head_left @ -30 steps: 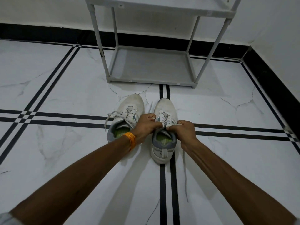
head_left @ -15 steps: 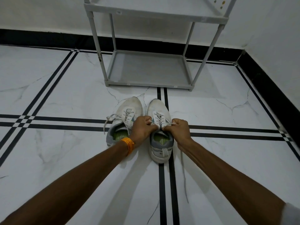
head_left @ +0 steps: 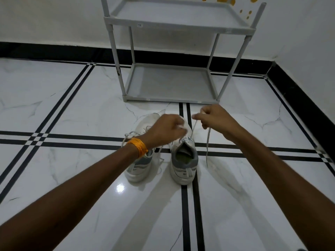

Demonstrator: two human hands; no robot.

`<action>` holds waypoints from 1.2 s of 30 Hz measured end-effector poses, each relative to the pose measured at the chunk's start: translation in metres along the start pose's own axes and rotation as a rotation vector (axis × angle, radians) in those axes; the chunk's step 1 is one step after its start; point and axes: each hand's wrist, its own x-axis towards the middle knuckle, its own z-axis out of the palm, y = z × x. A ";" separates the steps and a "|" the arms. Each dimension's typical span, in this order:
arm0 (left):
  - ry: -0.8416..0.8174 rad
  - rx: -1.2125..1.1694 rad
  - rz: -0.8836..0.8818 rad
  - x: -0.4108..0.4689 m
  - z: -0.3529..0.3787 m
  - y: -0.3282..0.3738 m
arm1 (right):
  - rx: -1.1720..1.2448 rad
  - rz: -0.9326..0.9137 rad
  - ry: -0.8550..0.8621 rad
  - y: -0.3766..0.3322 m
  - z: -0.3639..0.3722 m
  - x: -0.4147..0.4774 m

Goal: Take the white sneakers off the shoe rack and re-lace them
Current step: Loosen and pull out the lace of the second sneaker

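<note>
Two white sneakers with grey heels stand side by side on the floor, toes toward the rack. The right sneaker shows its open collar; the left sneaker is partly hidden by my left wrist. My left hand hovers over the right sneaker's tongue, fingers closed on its white lace. My right hand is raised to the right of that shoe and pinches the other lace end, which hangs down to the floor. The grey shoe rack stands bare just beyond.
The floor is glossy white marble with black inlay stripes. A black skirting runs along the white walls behind and to the right, forming a corner. The rack's upper shelf is bare too.
Both hands have lifted off the right sneaker's collar. The right hand has pulled a lace end up and to the right; the left hand has risen over the tongue. The view has tilted up.
</note>
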 end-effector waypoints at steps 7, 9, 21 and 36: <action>-0.015 0.712 0.437 0.015 0.004 0.016 | -0.182 -0.335 -0.049 -0.051 -0.012 -0.001; 0.013 0.769 0.308 0.025 -0.012 0.020 | -0.156 -0.388 -0.003 -0.056 -0.015 -0.001; -0.097 -0.494 -0.167 0.030 -0.041 0.032 | -0.070 -0.239 -0.086 -0.023 0.002 -0.004; -0.275 -0.530 -0.235 0.028 -0.041 0.008 | 0.720 -0.218 -0.112 -0.061 -0.024 -0.010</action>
